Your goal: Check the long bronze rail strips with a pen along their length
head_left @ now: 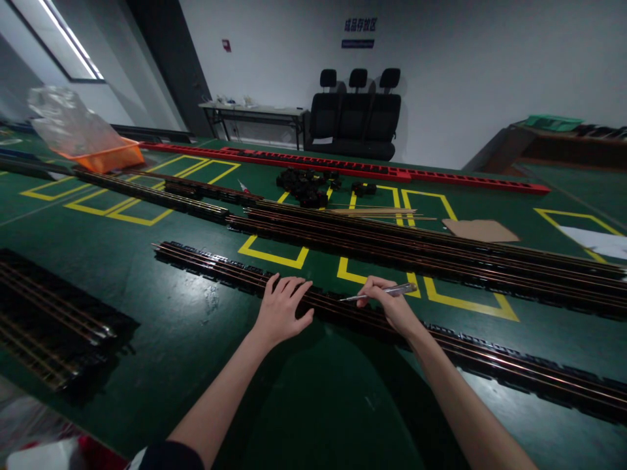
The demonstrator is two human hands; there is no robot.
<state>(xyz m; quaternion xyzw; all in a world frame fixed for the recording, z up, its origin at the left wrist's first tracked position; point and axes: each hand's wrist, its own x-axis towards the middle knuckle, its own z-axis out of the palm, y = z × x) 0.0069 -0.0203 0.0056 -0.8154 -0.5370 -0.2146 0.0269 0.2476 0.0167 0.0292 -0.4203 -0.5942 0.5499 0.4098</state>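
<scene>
Across the green table in front of me lies a long black track strip point(225, 271) with thin copper-coloured rods along it. My left hand point(284, 303) rests on the strip with its fingers spread and thumb out, holding nothing. In my right hand point(385, 301) is a slim silver pen-like tool point(401, 289), gripped like a pen. Its thin pointed tip reaches left, at or just above the strip between my hands; whether it touches I cannot tell. The tool's exact kind is not clear.
More black strips with rods point(392, 245) lie beyond mine, and others point(49, 307) at the left. Farther back are black parts point(306, 186), a long red rail point(343, 168), cardboard point(480, 230) and an orange bin point(112, 158) with plastic bag. Yellow outlines mark the table point(274, 391).
</scene>
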